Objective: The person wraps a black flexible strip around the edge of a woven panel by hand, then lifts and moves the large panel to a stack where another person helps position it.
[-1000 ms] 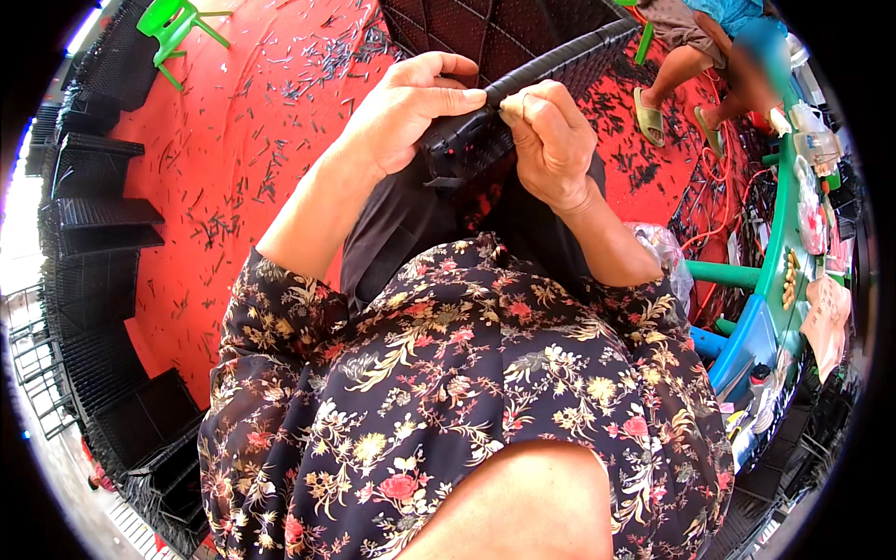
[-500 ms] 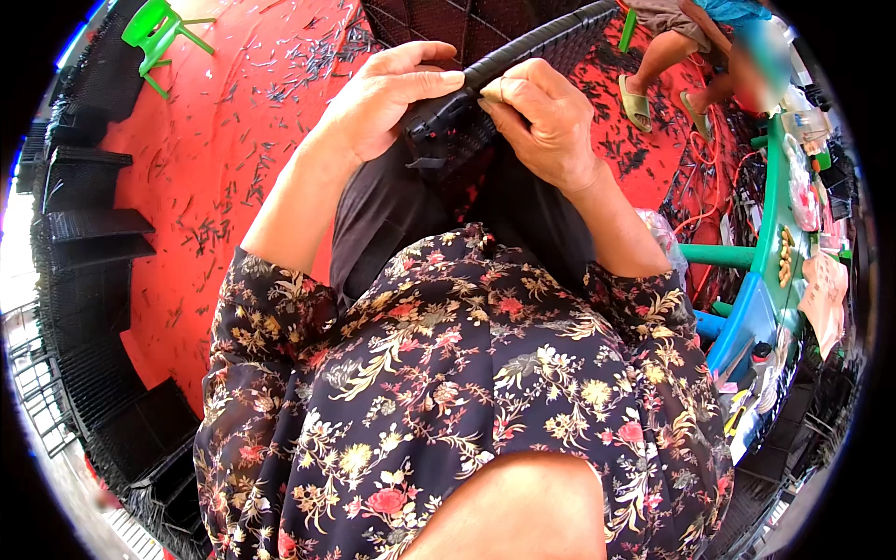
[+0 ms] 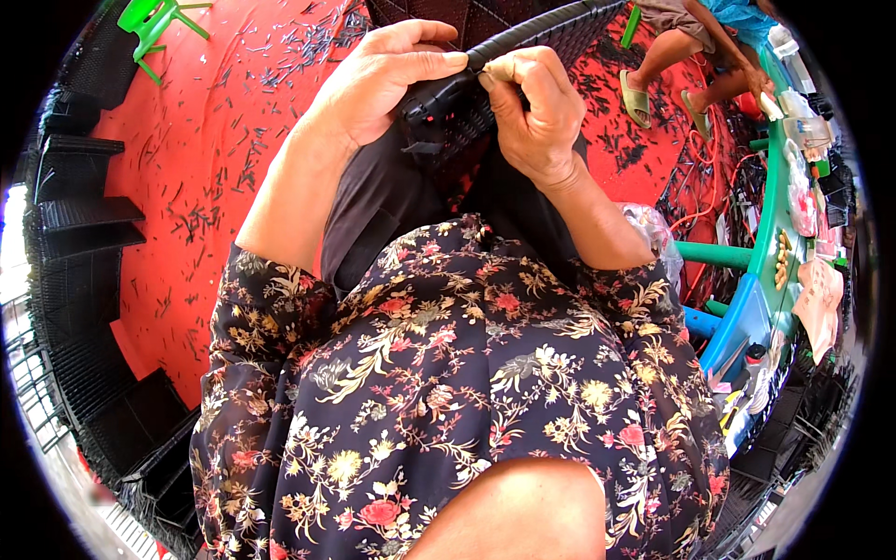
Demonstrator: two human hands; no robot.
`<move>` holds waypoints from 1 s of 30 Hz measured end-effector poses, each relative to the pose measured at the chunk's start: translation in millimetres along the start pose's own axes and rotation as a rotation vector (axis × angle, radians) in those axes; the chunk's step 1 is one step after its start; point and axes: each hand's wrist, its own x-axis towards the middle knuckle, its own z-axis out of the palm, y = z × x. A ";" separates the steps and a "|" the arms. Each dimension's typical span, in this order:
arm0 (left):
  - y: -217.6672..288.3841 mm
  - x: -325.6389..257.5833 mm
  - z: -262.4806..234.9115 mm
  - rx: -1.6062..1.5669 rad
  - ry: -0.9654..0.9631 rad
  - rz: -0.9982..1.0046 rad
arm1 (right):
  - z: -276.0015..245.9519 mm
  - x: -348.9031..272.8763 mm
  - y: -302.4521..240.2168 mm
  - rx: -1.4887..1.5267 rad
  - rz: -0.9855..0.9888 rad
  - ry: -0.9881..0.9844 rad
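Observation:
A black woven piece [image 3: 485, 107] with a spirally wrapped rim [image 3: 537, 26] rests at my lap, its near corner toward me. My left hand [image 3: 378, 79] holds that rim near the corner, thumb laid along it and fingers curled over the far side. Right beside that thumb, my right hand [image 3: 541, 117] pinches thumb and forefinger together against the rim. Whatever lies in this pinch is too small to make out. A short black strip end [image 3: 425, 147] sticks out below the corner.
Black strip scraps litter the red floor covering [image 3: 187, 168]. Black woven panels [image 3: 79, 280] line the left side, near a green stool [image 3: 149, 26]. At right stands a green table [image 3: 775, 205] with a blue tray [image 3: 742, 327]; a person in sandals [image 3: 636, 98] sits beyond.
My right fingertips have shifted slightly up along the rim, closer to my left thumb. My left hand keeps its hold. The other person's hand now shows beside the table with something white.

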 end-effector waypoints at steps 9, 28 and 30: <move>-9.7 -3.7 10.8 -0.056 0.163 0.030 | -6.5 -10.2 -12.0 0.150 0.505 -0.208; 2.3 0.1 9.2 -0.111 0.071 -0.049 | 0.0 4.5 -18.3 0.087 0.088 -0.035; 0.2 0.4 6.7 -0.144 0.032 -0.051 | -3.7 1.6 -19.6 0.097 0.156 -0.077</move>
